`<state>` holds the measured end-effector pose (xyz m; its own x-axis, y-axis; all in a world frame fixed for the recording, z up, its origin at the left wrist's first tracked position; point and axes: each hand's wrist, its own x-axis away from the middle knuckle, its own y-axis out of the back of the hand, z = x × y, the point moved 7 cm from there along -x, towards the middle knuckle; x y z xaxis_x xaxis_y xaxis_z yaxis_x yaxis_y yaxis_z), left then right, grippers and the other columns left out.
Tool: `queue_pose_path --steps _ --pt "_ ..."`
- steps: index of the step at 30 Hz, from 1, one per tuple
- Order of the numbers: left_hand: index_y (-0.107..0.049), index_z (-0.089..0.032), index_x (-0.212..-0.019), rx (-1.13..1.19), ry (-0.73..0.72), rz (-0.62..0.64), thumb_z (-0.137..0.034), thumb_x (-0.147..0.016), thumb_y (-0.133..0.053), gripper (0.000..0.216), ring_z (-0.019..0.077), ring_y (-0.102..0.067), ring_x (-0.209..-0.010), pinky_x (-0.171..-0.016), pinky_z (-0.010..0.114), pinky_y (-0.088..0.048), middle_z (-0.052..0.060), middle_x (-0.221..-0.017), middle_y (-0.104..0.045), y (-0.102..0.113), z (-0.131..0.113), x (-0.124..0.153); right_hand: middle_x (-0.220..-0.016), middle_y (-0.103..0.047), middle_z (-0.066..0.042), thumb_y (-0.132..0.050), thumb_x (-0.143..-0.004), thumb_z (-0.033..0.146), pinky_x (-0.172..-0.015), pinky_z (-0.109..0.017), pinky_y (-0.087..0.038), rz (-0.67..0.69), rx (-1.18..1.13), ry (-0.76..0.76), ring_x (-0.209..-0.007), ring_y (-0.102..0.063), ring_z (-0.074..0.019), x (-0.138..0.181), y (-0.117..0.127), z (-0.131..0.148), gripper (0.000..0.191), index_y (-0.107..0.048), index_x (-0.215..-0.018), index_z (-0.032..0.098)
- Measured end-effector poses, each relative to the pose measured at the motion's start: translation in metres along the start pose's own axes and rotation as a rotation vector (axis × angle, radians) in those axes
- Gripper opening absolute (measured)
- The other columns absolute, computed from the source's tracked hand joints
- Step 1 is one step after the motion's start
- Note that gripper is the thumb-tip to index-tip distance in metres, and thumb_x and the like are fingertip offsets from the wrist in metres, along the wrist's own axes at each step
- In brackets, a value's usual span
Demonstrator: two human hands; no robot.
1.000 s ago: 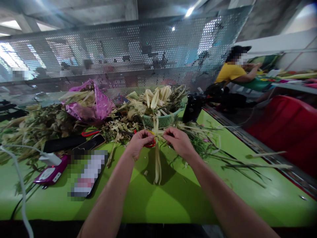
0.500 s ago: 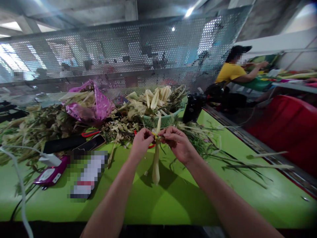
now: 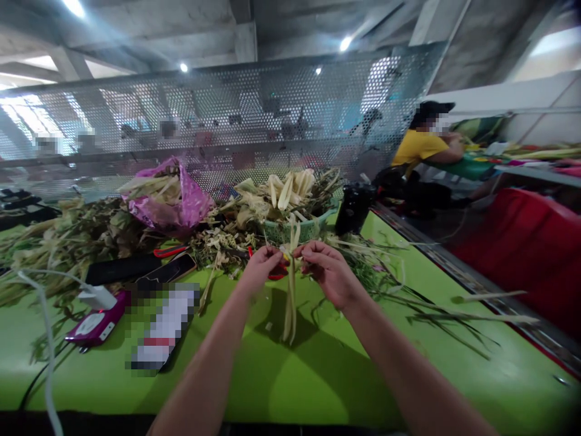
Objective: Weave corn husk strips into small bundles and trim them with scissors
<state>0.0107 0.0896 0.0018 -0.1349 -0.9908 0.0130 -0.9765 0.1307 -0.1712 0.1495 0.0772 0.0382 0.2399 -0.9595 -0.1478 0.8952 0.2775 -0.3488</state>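
Observation:
My left hand (image 3: 264, 265) and my right hand (image 3: 327, 266) meet above the green table (image 3: 318, 369), fingers pinched at the middle of a pale corn husk bundle (image 3: 290, 312). The husk hangs upright between them, its lower end split into narrow strips and its top poking up above my fingers. A small yellow bit shows by my left fingertips; its kind is too small to make out. Just behind my left hand lies a red-handled tool (image 3: 278, 276), partly covered. Beyond my hands stands a green basket (image 3: 313, 230) heaped with dry husks (image 3: 290, 189).
Dried leaves (image 3: 91, 233) and a pink plastic bag (image 3: 193, 203) fill the back left. Phones (image 3: 170, 270) and a purple power strip (image 3: 97, 324) with a cable lie at left. A black container (image 3: 354, 209) stands right of the basket. Long stalks (image 3: 476, 315) lie at right; a person (image 3: 420, 145) sits beyond.
The husk has turned between my fingers and now shows separate strips where it looked like one broad piece. My view has tilted up slightly. The other person's arms are drawn in closer.

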Motion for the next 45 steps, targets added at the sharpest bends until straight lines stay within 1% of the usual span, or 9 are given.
queue_pose_path --steps 4,9,18,22,27,31,35,39,45 --pt "-0.064 -0.015 -0.086 0.074 0.093 0.083 -0.049 -0.073 -0.064 0.036 0.0130 -0.059 -0.068 -0.070 0.027 -0.046 0.004 -0.078 -0.065 -0.008 0.003 0.007 -0.083 -0.064 -0.003 -0.066 -0.072 0.022 -0.065 -0.023 -0.046 0.010 -0.016 -0.012 -0.071 -0.056 -0.0118 -0.002 0.004 -0.002 0.011 -0.058 -0.066 0.018" --pt "-0.066 -0.013 -0.083 0.078 0.048 0.148 -0.043 -0.063 -0.075 0.037 0.0114 -0.057 -0.069 -0.073 0.025 -0.044 0.003 -0.077 -0.064 -0.018 -0.001 0.008 -0.088 -0.063 -0.003 -0.066 -0.073 0.021 -0.064 -0.024 -0.046 0.058 -0.056 -0.040 -0.070 -0.056 -0.0117 -0.001 0.000 -0.005 0.011 -0.058 -0.066 0.018" --pt "-0.063 -0.014 -0.074 0.053 0.003 0.053 -0.040 -0.063 -0.074 0.031 0.0088 -0.052 -0.060 -0.066 0.024 -0.043 -0.001 -0.066 -0.058 -0.011 -0.005 0.005 -0.088 -0.064 -0.002 -0.070 -0.069 0.024 -0.049 -0.021 -0.035 -0.013 0.013 -0.044 -0.053 -0.044 -0.0059 -0.004 0.008 -0.005 0.014 -0.058 -0.065 0.017" --pt "-0.063 -0.015 -0.072 0.005 -0.035 0.017 -0.037 -0.067 -0.069 0.024 0.0101 -0.055 -0.061 -0.065 0.024 -0.045 0.001 -0.067 -0.060 -0.005 -0.005 0.001 -0.065 -0.059 0.002 -0.070 -0.070 0.028 -0.042 -0.021 -0.024 -0.053 0.066 -0.033 -0.046 -0.038 -0.0064 -0.006 0.014 -0.006 0.017 -0.056 -0.068 0.018" --pt "-0.060 -0.015 -0.069 0.013 -0.071 -0.080 -0.033 -0.066 -0.067 0.020 0.0104 -0.055 -0.055 -0.055 0.024 -0.046 0.001 -0.063 -0.060 0.007 -0.007 -0.001 -0.046 -0.037 0.009 -0.070 -0.071 0.036 -0.041 -0.023 -0.013 -0.064 0.244 -0.038 -0.041 -0.023 -0.0066 -0.007 0.014 -0.009 0.023 -0.054 -0.068 0.020" --pt "-0.063 -0.015 -0.070 0.028 -0.095 -0.151 -0.032 -0.063 -0.070 0.021 0.0104 -0.055 -0.053 -0.051 0.021 -0.045 0.000 -0.062 -0.061 0.015 -0.012 0.002 -0.053 -0.042 0.007 -0.071 -0.069 0.039 -0.045 -0.023 -0.020 -0.050 0.500 0.048 -0.046 -0.030 -0.0075 -0.004 0.008 0.002 0.025 -0.055 -0.067 0.019" --pt "-0.063 -0.014 -0.065 0.036 -0.151 -0.198 -0.032 -0.061 -0.072 0.020 0.0072 -0.049 -0.049 -0.046 0.016 -0.039 -0.002 -0.055 -0.056 0.024 -0.018 0.002 -0.053 -0.041 0.007 -0.063 -0.077 0.040 -0.049 -0.023 -0.023 -0.054 0.772 0.177 -0.049 -0.032 -0.0088 0.012 0.010 0.022 0.023 -0.060 -0.070 0.019" --pt "-0.063 -0.014 -0.066 0.087 -0.166 -0.232 -0.033 -0.059 -0.073 0.022 0.0065 -0.046 -0.047 -0.044 0.016 -0.037 -0.003 -0.054 -0.055 0.030 -0.021 0.004 -0.060 -0.052 0.004 -0.063 -0.078 0.038 -0.055 -0.023 -0.029 -0.119 0.930 0.232 -0.056 -0.041 -0.0107 0.039 0.030 0.043 0.020 -0.063 -0.073 0.019" --pt "-0.063 -0.014 -0.062 0.102 -0.220 -0.242 -0.031 -0.060 -0.070 0.019 0.0064 -0.042 -0.046 -0.044 0.017 -0.033 -0.003 -0.052 -0.052 0.031 -0.032 0.008 -0.060 -0.052 0.003 -0.063 -0.078 0.040 -0.054 -0.025 -0.031 -0.195 1.037 0.226 -0.055 -0.041 -0.0116 0.065 0.060 0.067 0.022 -0.063 -0.072 0.019"
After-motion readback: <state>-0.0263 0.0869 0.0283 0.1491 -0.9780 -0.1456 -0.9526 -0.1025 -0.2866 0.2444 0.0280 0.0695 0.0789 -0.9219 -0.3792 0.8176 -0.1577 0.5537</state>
